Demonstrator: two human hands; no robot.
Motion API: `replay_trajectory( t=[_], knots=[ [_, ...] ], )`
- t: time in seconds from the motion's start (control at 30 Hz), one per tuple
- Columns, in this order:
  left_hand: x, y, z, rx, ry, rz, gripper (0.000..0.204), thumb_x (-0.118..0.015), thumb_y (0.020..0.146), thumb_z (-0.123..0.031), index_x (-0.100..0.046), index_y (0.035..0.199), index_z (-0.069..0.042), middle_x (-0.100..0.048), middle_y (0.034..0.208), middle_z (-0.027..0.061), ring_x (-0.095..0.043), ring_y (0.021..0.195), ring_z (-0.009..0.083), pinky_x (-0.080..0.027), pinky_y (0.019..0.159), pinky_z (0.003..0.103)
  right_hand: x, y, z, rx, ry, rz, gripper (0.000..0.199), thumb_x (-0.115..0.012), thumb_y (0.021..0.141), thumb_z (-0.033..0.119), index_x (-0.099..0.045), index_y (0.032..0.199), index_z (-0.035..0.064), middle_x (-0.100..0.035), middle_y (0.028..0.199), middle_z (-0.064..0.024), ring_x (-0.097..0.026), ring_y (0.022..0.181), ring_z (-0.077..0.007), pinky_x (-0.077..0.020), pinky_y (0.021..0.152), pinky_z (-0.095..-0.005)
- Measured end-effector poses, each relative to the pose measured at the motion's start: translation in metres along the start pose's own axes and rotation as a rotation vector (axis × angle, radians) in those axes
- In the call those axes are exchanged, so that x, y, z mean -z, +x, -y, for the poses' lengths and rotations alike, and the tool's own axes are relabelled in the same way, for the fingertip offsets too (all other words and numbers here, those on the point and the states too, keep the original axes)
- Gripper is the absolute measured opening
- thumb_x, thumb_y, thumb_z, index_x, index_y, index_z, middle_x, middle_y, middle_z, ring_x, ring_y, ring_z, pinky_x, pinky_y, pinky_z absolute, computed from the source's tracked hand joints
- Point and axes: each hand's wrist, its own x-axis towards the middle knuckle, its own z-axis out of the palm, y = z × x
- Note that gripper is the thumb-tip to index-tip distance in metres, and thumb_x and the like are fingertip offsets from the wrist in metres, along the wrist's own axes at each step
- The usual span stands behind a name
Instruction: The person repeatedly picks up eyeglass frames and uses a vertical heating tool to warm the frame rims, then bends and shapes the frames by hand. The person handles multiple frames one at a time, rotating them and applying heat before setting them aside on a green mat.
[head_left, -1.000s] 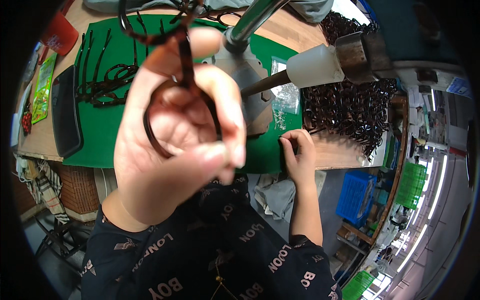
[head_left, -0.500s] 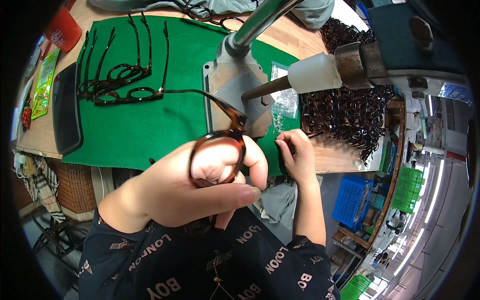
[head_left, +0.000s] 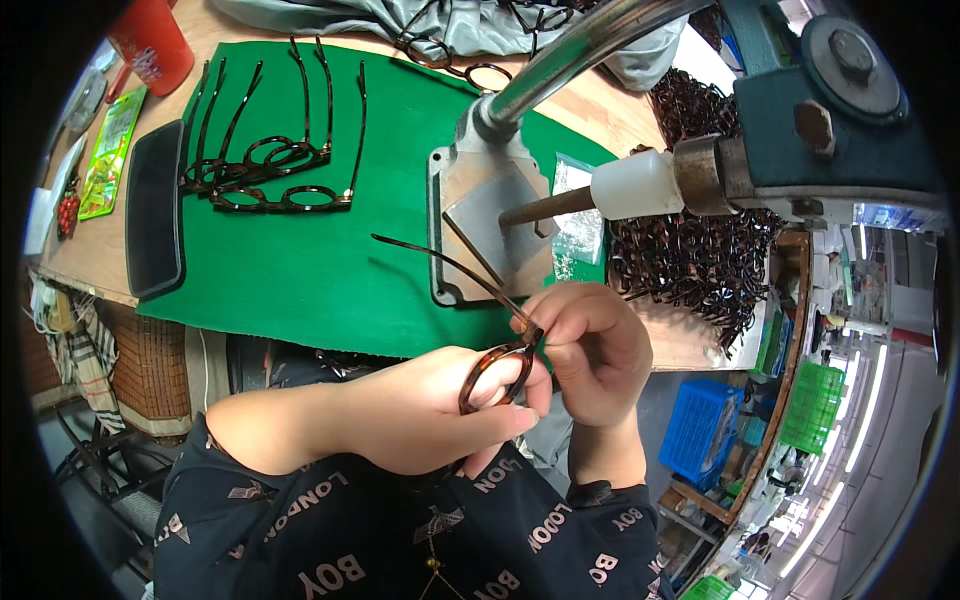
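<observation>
My left hand [head_left: 420, 415] is closed around the front of a tortoiseshell eyeglass frame [head_left: 467, 388], just off the near edge of the green mat. One round rim shows between its fingers; the palm hides the other. The temples point away from me, toward the metal base. At the hinge corner, the thumb and forefinger of my right hand [head_left: 598, 350] are pinched together. Whatever lies between those fingertips is too small to make out. Beyond that hand, tiny shiny pieces [head_left: 565, 267] lie beside a clear plastic bag [head_left: 580, 235].
A bench press with a metal base [head_left: 465, 190] and slanting column stands on the green mat [head_left: 300, 270]. Several assembled frames [head_left: 285, 200] and a black phone [head_left: 155, 210] lie left. A heap of tortoiseshell parts [head_left: 690, 265] is at right, a red cup [head_left: 155, 50] far left.
My right hand has come from beside the shiny pieces to the frame's hinge. My left hand has lowered the frame and moved it away from the camera, toward the right hand.
</observation>
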Motion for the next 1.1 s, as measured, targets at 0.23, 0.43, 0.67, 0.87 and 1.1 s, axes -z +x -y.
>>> replay_trajectory(
  t=[0.23, 0.43, 0.67, 0.87, 1.1],
  knots=[
    [-0.002, -0.003, -0.006, 0.029, 0.151, -0.084, 0.017, -0.046, 0.092, -0.017, -0.048, 0.098, -0.002, -0.056, 0.058, 0.0021, -0.049, 0.054, 0.0068, -0.037, 0.054, 0.022, -0.004, 0.006, 0.004, 0.101, -0.249, 0.027, 0.009, -0.063, 0.075, -0.004, -0.057, 0.080, -0.0005, -0.061, 0.078, -0.0128, -0.062, 0.074, -0.0254, -0.0500, 0.069, -0.0327],
    [0.000, -0.003, -0.004, 0.045, -0.019, -0.016, 0.016, -0.046, 0.092, -0.018, -0.048, 0.097, -0.003, -0.057, 0.055, 0.0020, -0.049, 0.052, 0.0059, -0.035, 0.052, 0.021, -0.005, 0.002, 0.000, 0.063, -0.212, -0.020, 0.010, -0.063, 0.075, -0.004, -0.058, 0.082, -0.0004, -0.062, 0.079, -0.0139, -0.063, 0.075, -0.0250, -0.0501, 0.070, -0.0322],
    [0.002, -0.004, -0.005, 0.037, -0.074, 0.035, 0.016, -0.047, 0.092, -0.017, -0.047, 0.099, -0.003, -0.058, 0.055, 0.0024, -0.049, 0.051, 0.0058, -0.034, 0.052, 0.020, -0.006, -0.001, -0.004, 0.071, -0.130, -0.062, 0.010, -0.063, 0.075, -0.003, -0.058, 0.084, 0.0002, -0.062, 0.078, -0.0128, -0.062, 0.074, -0.0243, -0.0502, 0.069, -0.0321],
    [0.001, -0.001, -0.005, 0.053, -0.070, 0.020, 0.016, -0.047, 0.092, -0.018, -0.047, 0.099, -0.003, -0.058, 0.055, 0.0026, -0.048, 0.051, 0.0056, -0.033, 0.053, 0.020, -0.004, 0.003, 0.002, 0.095, -0.185, -0.032, 0.010, -0.062, 0.076, -0.003, -0.056, 0.082, -0.0001, -0.061, 0.075, -0.0124, -0.062, 0.071, -0.0244, -0.0503, 0.068, -0.0341],
    [0.001, 0.000, -0.005, 0.061, -0.091, 0.001, 0.017, -0.047, 0.092, -0.018, -0.047, 0.100, -0.003, -0.058, 0.055, 0.0028, -0.047, 0.050, 0.0053, -0.032, 0.052, 0.020, 0.003, 0.008, 0.005, 0.147, -0.337, 0.071, 0.008, -0.060, 0.079, 0.003, -0.052, 0.080, 0.0001, -0.060, 0.073, -0.0134, -0.061, 0.068, -0.0244, -0.0501, 0.067, -0.0366]
  ],
)
